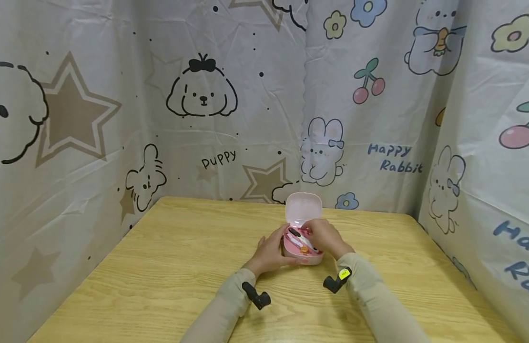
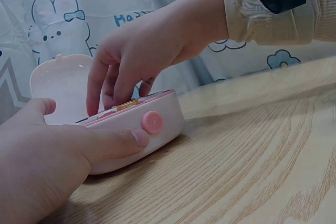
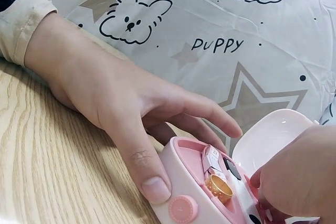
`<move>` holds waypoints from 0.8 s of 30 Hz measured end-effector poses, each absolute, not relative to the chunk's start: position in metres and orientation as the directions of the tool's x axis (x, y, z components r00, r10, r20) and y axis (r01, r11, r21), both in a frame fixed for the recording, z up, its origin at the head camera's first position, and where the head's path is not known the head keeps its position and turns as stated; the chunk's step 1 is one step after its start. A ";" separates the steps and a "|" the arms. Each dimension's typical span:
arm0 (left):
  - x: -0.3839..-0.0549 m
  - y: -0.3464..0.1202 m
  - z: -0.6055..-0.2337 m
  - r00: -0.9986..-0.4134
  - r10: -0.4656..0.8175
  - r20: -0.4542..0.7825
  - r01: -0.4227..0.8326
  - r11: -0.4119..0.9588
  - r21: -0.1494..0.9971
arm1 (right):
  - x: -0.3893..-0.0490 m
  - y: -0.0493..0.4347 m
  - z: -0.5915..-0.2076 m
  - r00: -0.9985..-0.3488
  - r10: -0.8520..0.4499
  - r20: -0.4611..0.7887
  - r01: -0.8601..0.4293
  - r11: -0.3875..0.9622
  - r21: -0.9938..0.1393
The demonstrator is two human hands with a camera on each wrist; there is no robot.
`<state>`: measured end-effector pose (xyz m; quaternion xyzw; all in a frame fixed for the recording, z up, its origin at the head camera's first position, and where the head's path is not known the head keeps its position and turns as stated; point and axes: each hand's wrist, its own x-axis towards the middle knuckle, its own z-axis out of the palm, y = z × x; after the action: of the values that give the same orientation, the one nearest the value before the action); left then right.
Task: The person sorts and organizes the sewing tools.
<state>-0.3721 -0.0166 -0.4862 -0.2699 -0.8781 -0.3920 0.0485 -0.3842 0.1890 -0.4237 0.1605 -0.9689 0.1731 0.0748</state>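
Observation:
A small white and pink sewing box stands on the table with its pale pink lid raised at the back. My left hand grips the box from the left, thumb along the front wall beside a round pink knob. My right hand reaches in from the right with bent fingers down among the contents; I cannot tell whether they pinch anything. Inside lie a gold thimble, a folded white strip with markings and a black piece.
The box rests on a light wooden table, toward its far edge. Printed cloth hangs behind and along both sides. Each sleeve carries a black wrist camera, the left and the right, both low over the tabletop.

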 end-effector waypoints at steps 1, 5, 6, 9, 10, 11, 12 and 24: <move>-0.372 -0.017 -0.486 -0.851 0.435 0.295 0.510 0.549 0.663 | -0.384 0.188 -0.423 -0.937 -0.287 0.197 -0.337 0.892 -0.302; -0.372 -0.017 -0.486 -0.848 0.439 0.298 0.516 0.550 0.657 | -0.384 0.182 -0.420 -0.943 -0.284 0.171 -0.324 0.903 -0.283; -0.372 -0.018 -0.486 -0.846 0.441 0.301 0.519 0.551 0.653 | -0.384 0.181 -0.419 -0.944 -0.285 0.166 -0.323 0.904 -0.281; -0.371 -0.017 -0.485 -0.841 0.445 0.308 0.526 0.541 0.656 | -0.383 0.177 -0.417 -0.946 -0.286 0.151 -0.318 0.907 -0.274; -0.371 -0.017 -0.485 -0.841 0.445 0.308 0.526 0.537 0.660 | -0.383 0.177 -0.416 -0.946 -0.287 0.148 -0.319 0.908 -0.273; -0.371 -0.017 -0.485 -0.841 0.445 0.307 0.525 0.535 0.662 | -0.383 0.176 -0.416 -0.947 -0.287 0.147 -0.317 0.909 -0.270; -0.371 -0.017 -0.485 -0.842 0.445 0.305 0.523 0.533 0.665 | -0.383 0.176 -0.416 -0.947 -0.285 0.146 -0.315 0.911 -0.267; -0.373 -0.017 -0.488 -0.834 0.451 0.317 0.534 0.516 0.670 | -0.384 0.174 -0.415 -0.955 -0.266 0.131 -0.293 0.912 -0.286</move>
<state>-0.3730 -0.0169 -0.4878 -0.2833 -0.8691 -0.4022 0.0515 -0.3837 0.1742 -0.4152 0.1431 -0.9768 0.1529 0.0447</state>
